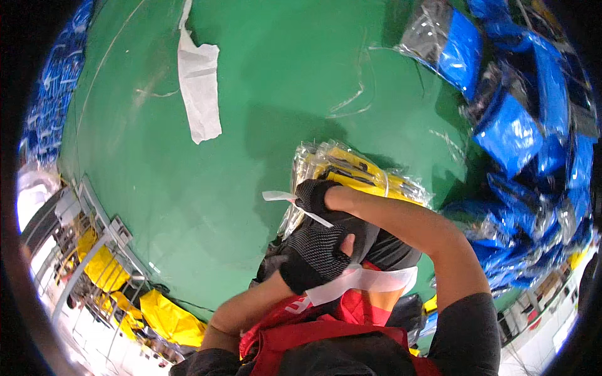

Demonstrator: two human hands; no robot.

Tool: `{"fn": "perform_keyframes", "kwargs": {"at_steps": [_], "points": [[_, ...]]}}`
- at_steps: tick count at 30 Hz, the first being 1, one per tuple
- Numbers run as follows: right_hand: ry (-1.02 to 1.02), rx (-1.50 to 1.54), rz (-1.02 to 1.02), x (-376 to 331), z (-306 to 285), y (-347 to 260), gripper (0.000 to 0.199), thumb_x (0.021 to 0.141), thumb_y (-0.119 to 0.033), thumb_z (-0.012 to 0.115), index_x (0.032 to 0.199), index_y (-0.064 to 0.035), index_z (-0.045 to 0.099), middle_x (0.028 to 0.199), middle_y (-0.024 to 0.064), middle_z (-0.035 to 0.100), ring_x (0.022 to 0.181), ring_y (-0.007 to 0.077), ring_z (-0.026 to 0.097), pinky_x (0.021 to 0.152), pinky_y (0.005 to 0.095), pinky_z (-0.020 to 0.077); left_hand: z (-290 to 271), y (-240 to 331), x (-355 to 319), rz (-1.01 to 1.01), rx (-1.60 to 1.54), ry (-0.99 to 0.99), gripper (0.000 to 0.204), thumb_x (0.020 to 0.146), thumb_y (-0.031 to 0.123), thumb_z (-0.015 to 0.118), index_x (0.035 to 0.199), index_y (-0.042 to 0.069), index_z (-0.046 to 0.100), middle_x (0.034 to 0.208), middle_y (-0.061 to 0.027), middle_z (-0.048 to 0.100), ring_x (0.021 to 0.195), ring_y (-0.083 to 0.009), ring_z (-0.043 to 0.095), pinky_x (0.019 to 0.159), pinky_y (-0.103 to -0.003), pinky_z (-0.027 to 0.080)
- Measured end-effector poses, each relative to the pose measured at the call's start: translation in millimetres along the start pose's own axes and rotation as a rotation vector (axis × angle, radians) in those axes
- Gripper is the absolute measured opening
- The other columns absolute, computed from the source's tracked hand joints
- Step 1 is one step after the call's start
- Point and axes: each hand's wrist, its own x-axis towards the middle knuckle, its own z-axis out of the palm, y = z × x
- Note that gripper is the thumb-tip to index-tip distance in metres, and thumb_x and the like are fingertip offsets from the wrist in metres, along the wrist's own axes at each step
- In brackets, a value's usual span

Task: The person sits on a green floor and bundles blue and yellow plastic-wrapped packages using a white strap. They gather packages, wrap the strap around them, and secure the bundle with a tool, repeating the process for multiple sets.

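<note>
Both my hands wear black knit gloves. My right hand (315,195) reaches in from the right and rests on the near end of a stack of yellow packets in clear plastic (357,170) on the green table (282,81). Its fingers pinch a thin white strip (277,196) that runs back toward my left hand. My left hand (313,250) sits just below, closed, with a wider white band (367,280) trailing from under it to the right. A dark packet (392,252) lies under my hands, mostly hidden.
A heap of blue packets in clear plastic (520,125) fills the table's right side. A loose white paper strip (199,88) lies at the far left, and thin clear scraps (351,100) near the middle. Yellow bags (163,316) sit below the table's left edge.
</note>
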Motion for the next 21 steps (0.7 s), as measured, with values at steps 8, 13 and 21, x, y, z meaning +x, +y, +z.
{"fn": "perform_keyframes", "kwargs": {"at_steps": [8,13,21], "points": [[-0.08,0.676,0.144,-13.0,14.1,2.7,0.038,0.084,-0.042,0.053,0.102,-0.0097,0.06,0.095,0.0091,0.064,0.094,0.0215,0.058,0.083,0.0348,0.0414,-35.9,-16.6,54.6,0.108,0.205,-0.291,0.018,0.077,0.024,0.058,0.072,0.007,0.057,0.066,-0.0162,0.056,0.059,-0.033,0.058,0.051,-0.043,0.047],[-0.1,0.537,0.071,-64.4,-41.9,-29.4,0.04,0.085,-0.044,0.051,0.101,-0.0095,0.061,0.101,0.0096,0.063,0.095,0.0208,0.058,0.085,0.034,0.0409,-49.5,-60.9,115.9,0.063,-0.844,0.097,0.018,0.083,0.02,0.056,0.088,0.004,0.058,0.077,-0.0058,0.058,0.072,-0.016,0.056,0.068,-0.032,0.047],[0.322,0.48,-0.218,-32.6,21.9,46.4,0.03,0.084,-0.026,0.054,0.11,-0.0104,0.052,0.105,0.0055,0.055,0.098,0.0156,0.052,0.086,0.029,0.0421,26.9,-180.7,-17.4,-0.577,-0.564,-0.113,0.068,0.092,0.055,0.031,0.084,-0.003,0.065,0.082,-0.0146,0.065,0.085,-0.0226,0.06,0.086,-0.036,0.042]]}}
